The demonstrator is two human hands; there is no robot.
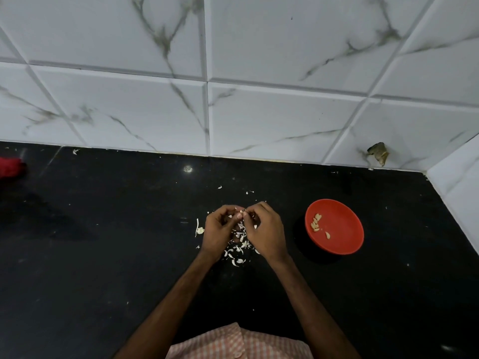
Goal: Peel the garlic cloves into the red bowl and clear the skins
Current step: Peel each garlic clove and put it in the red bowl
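My left hand [219, 230] and my right hand [265, 230] meet over the black counter, and their fingertips pinch a small garlic clove [241, 210] between them. Loose white garlic skins [238, 251] lie scattered on the counter under and around both hands. A larger piece of skin [199, 229] sits just left of my left hand. The red bowl [342, 244] stands to the right of my right hand, apart from it. Several peeled cloves [316, 223] lie inside it near its left wall.
A white marble-patterned tile wall [233, 112] runs along the back of the black counter [103, 255] and turns forward at the right. A red cloth [11, 167] lies at the far left edge. A small dark hole [379, 152] marks the wall at the right.
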